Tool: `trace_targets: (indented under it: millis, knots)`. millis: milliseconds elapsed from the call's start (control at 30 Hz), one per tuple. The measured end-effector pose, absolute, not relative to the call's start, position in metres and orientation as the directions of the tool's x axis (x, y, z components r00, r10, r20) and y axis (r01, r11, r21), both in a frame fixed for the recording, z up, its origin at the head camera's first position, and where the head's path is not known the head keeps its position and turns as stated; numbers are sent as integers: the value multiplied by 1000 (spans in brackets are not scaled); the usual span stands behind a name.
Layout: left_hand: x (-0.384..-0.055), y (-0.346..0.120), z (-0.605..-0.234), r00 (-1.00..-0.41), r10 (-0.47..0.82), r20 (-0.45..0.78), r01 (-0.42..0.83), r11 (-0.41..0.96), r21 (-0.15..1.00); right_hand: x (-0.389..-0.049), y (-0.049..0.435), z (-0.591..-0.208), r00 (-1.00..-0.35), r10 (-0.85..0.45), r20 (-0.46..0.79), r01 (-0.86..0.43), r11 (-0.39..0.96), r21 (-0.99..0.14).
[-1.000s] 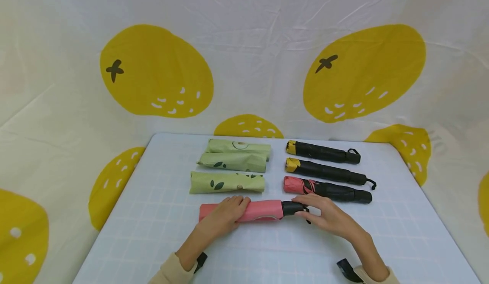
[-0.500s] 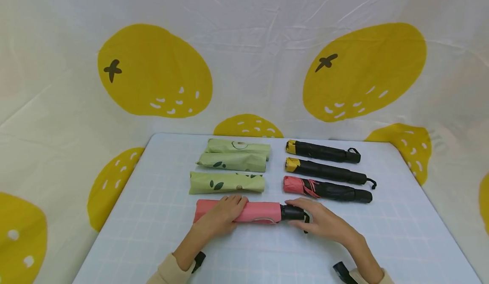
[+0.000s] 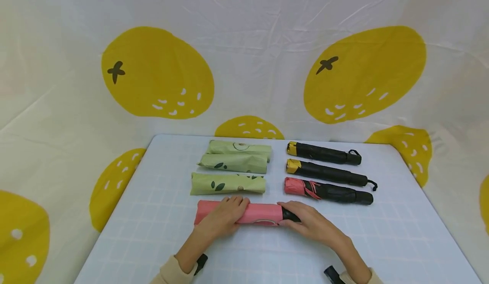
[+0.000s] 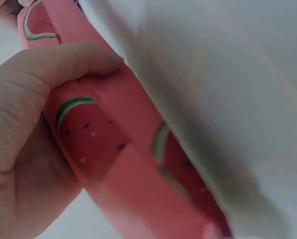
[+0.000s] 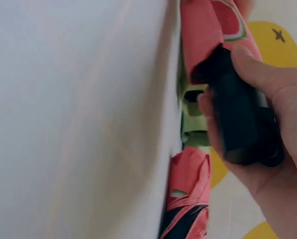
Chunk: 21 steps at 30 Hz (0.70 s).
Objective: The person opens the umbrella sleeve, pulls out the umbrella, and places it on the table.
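Observation:
A folded umbrella lies across the front of the table in a pink watermelon-print sleeve (image 3: 263, 212). Its black handle (image 5: 238, 112) sticks out of the sleeve's open right end. My left hand (image 3: 225, 216) grips the sleeve left of its middle, with the thumb (image 4: 88, 62) along the near side in the left wrist view. At the other end my right hand (image 3: 311, 222) holds the handle, fingers and thumb on opposite sides and fingertips at the sleeve's mouth. The umbrella's inner part is hidden by the sleeve.
Behind the left hand lie several green avocado-print sleeves (image 3: 229, 184), two close together at the back. To the right are black folded umbrellas, two with yellow ends (image 3: 324, 172) and one with a pink end (image 3: 332, 191). A fruit-print cloth (image 3: 259, 71) hangs behind the table.
My right hand has moved left along the handle to the sleeve's mouth and closed round it, covering the handle's end and strap. The left hand keeps its grip on the sleeve.

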<state>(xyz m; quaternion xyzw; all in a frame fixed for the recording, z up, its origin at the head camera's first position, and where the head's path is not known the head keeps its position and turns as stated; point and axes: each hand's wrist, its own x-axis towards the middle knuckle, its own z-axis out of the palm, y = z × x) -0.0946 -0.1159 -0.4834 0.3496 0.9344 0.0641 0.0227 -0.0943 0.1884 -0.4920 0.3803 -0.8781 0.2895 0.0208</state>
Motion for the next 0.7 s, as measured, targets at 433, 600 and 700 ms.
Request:
trace_targets:
  millis: [433, 600, 700]
  knots:
    - [-98, -85, -490, -735, 676, 57, 675, 721, 157, -94, 189, -503, -678, -615, 404, -731, 506, -458]
    - [-99, -91, -489, -732, 678, 63, 680, 723, 125, -95, 195, -499, -650, -612, 450, -756, 458, -468]
    - [-99, -96, -489, -734, 676, 71, 678, 723, 129, -96, 198, -496, -643, -610, 463, -762, 450, -465]
